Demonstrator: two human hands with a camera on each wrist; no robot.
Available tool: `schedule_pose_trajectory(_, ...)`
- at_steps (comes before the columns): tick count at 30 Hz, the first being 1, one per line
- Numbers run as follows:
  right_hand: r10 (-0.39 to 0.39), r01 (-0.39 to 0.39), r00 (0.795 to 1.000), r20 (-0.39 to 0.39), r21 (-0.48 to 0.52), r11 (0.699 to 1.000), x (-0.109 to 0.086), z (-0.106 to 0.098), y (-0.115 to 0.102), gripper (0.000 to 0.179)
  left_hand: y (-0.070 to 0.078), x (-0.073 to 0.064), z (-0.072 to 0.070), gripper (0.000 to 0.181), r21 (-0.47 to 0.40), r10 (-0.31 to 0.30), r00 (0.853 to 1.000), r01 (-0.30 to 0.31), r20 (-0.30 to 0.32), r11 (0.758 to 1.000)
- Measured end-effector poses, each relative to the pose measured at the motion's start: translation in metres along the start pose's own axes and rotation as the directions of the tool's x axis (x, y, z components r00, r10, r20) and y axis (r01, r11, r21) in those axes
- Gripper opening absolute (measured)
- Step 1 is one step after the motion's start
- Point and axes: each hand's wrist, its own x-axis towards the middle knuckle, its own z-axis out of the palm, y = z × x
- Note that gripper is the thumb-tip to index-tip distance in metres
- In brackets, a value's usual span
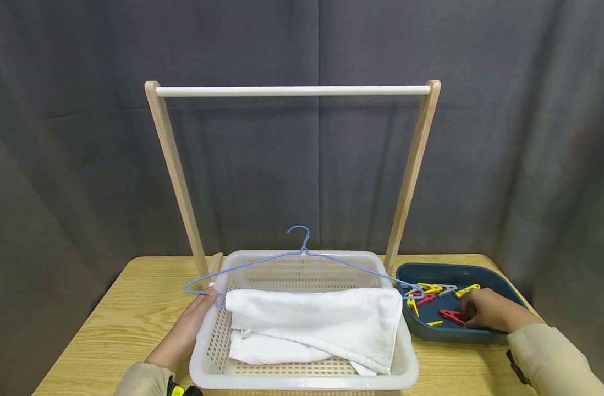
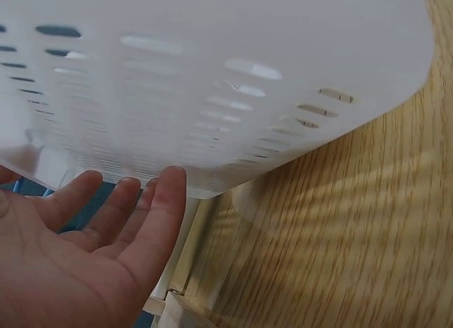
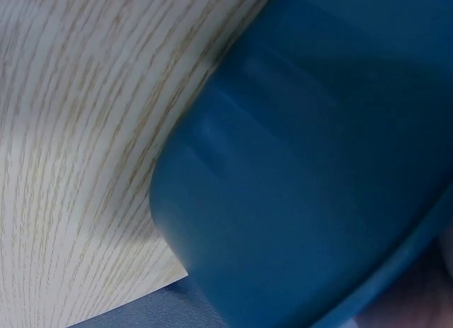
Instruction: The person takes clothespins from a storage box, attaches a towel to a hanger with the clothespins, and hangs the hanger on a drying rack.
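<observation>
In the head view, a blue wire hanger lies across a white plastic basket, its hook pointing away. A white towel is draped over the hanger's lower bar. My left hand is at the basket's left side, thumb near the hanger's left end. The left wrist view shows its extended fingers against the basket's slotted wall. My right hand reaches into a dark blue tub, curled fingers at one end of a red clothespin; I cannot tell whether they pinch it.
More clothespins in yellow, red and grey lie in the tub. A rack with wooden posts and a white rod stands behind the basket. A grey curtain hangs behind the wooden table.
</observation>
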Motion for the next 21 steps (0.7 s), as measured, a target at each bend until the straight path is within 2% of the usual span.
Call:
schedule_pose_trajectory(6,0.024,-0.024,1.000,-0.008,0.012,1.000,-0.0015,0.0007,0.0005,0.022,-0.0006,0.0007,-0.0006,0.065,0.002,-0.010,1.000,0.010,0.005,1.000)
schedule_pose_trajectory(21,0.136,-0.132,0.990,-0.045,0.075,0.988,-0.0031,0.0015,0.0000,0.019,0.0003,0.0010,-0.0013,0.063,-0.009,0.021,0.999,-0.020,0.026,1.000)
